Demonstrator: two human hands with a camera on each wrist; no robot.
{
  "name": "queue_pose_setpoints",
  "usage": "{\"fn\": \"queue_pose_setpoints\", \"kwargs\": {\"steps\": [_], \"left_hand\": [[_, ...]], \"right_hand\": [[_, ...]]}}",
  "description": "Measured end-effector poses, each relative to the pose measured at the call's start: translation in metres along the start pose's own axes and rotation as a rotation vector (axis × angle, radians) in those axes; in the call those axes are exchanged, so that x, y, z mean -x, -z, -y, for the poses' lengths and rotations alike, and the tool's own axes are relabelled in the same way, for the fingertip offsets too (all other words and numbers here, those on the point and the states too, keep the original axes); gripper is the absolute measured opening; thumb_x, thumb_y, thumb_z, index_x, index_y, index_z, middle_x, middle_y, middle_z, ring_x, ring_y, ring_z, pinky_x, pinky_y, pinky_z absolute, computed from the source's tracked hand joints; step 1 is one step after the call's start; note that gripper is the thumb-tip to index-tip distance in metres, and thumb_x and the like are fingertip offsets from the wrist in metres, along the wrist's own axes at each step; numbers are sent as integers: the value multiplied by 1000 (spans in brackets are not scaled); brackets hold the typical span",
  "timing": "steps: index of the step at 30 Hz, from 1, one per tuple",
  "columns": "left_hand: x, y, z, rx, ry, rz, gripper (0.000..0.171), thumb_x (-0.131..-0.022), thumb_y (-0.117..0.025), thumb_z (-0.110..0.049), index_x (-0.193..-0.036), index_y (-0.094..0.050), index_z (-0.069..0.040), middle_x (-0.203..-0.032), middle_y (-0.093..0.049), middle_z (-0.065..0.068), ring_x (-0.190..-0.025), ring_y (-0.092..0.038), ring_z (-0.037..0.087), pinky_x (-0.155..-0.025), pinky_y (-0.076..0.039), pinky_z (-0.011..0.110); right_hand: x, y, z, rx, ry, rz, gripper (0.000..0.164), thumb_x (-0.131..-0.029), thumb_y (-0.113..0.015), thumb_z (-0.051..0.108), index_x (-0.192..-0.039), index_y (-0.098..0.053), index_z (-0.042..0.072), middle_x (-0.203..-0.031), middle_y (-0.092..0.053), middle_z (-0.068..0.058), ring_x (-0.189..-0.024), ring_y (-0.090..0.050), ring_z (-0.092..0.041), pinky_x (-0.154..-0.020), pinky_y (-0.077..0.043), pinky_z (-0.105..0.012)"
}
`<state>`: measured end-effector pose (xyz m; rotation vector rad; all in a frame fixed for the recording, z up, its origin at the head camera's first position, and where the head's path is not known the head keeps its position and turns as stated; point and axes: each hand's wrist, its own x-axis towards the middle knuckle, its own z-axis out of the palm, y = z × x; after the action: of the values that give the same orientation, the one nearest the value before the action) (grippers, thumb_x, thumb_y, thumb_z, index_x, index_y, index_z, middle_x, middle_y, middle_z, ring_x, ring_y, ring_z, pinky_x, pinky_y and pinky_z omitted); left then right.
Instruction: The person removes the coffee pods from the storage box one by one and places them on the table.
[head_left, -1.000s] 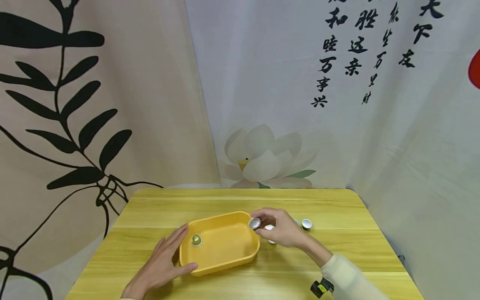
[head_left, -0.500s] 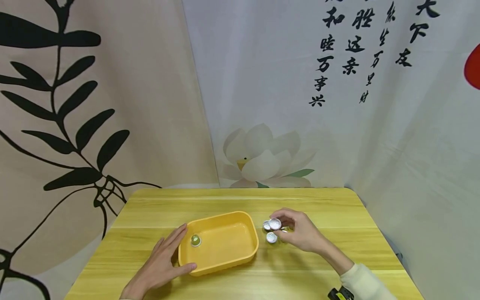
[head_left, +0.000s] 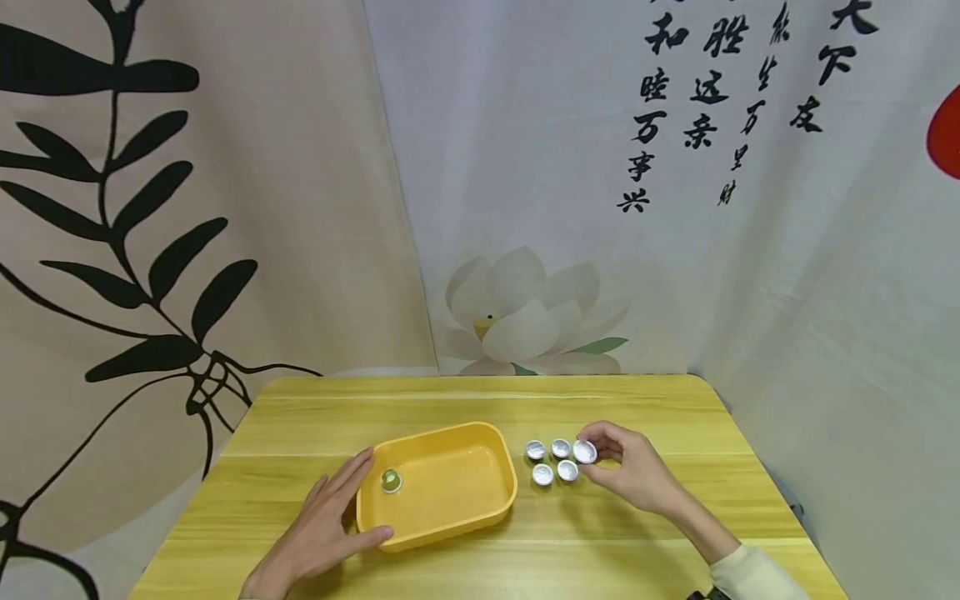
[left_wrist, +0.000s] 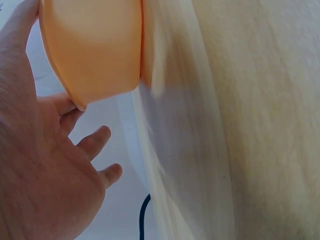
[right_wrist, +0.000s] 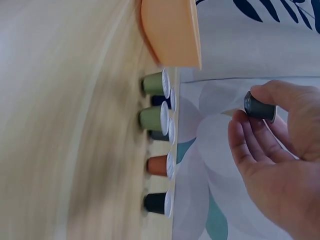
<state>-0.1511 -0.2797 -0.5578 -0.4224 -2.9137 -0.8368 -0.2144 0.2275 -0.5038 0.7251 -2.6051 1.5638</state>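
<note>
My right hand (head_left: 630, 467) pinches a dark grey coffee capsule (right_wrist: 259, 108) between thumb and fingertips, its foil lid facing up. Below it, several more foil-lidded capsules stand in two rows on the table; the right wrist view shows green capsules (right_wrist: 154, 118), an orange capsule (right_wrist: 158, 165) and a black capsule (right_wrist: 155, 202). Some of them are hidden behind the right hand in the head view. My left hand (head_left: 322, 525) rests at the left end of a yellow tray (head_left: 450, 492), fingers spread along its rim. A green capsule (head_left: 391, 480) lies lid-down inside the tray.
The wood-grain table (head_left: 480, 400) ends at a printed curtain (head_left: 540, 208) along the back. A dark wristband (head_left: 708, 595) shows at the right cuff.
My right hand has moved rightward from the tray's right rim with the capsule, uncovering standing capsules beside the tray. The left hand and the tray have hardly moved.
</note>
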Motion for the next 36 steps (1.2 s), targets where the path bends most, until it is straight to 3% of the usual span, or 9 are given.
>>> {"fn": "queue_pose_setpoints", "kwargs": {"steps": [6, 18, 29, 36], "left_hand": [[0, 0, 0, -1, 3, 0, 113, -92, -86, -67, -177, -38, -10, -187, -34, 11, -166, -44, 49, -125, -25, 90], [-1, 2, -2, -2, -1, -1, 113, -92, -86, -67, -177, -38, -10, -187, -34, 11, -166, -44, 50, -125, -25, 90], [-1, 1, -1, 7, -3, -4, 113, -92, -87, -66, -177, -38, -9, -187, -34, 11, -166, -43, 50, -126, -25, 89], [0, 1, -2, 13, -1, -2, 112, -92, -87, -64, -177, -39, -9, -187, -34, 11, -166, -43, 50, -126, -24, 89]], "right_hand": [[6, 5, -8, 22, -15, -23, 33, -95, -89, 2, -124, -75, 8, -118, -80, -9, -99, -75, -7, -88, -68, -23], [9, 8, -23, 93, -122, -61, 33, -94, -91, 6, -122, -74, 7, -112, -80, -5, -93, -76, -10, -81, -66, -25], [12, 1, -38, 127, -245, -78, 31, -94, -91, 5, -119, -73, 4, -110, -80, -7, -96, -76, -10, -83, -66, -20], [15, -4, -48, 145, -253, -80, 30, -93, -91, 4, -116, -73, 4, -108, -79, -6, -96, -77, -11, -84, -66, -17]]}}
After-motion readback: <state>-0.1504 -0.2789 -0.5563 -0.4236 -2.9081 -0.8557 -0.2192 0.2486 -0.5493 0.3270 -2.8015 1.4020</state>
